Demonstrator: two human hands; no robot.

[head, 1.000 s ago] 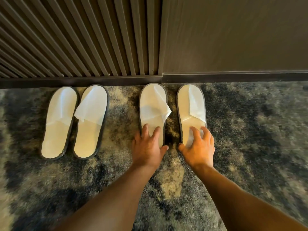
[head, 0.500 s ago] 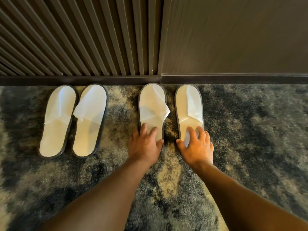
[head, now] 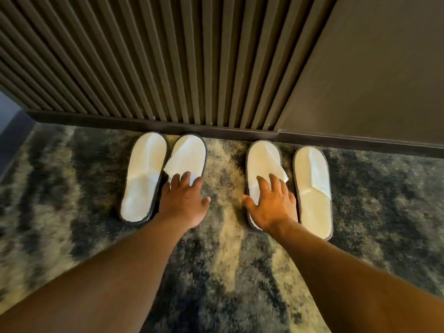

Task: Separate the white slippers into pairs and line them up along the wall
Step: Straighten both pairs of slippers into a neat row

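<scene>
With both pairs toe-to-wall, our left hand [head: 183, 203] and right hand [head: 271, 203], fingers spread flat, press the inner flat white dark-edged disposable slippers [head: 189, 155] [head: 263, 159]; next, we judge, close the right pair's gap.

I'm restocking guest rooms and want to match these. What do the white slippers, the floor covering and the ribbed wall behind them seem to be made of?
Slippers: probably thin non-woven fabric, matte, creasing sharply like paper, with dark bound edges.
Floor covering: pile carpet, mottled dark blue and beige, fuzzy surface.
Ribbed wall: dark vertical slats, satin finish; wood or a laminate, I cannot tell which.
</scene>
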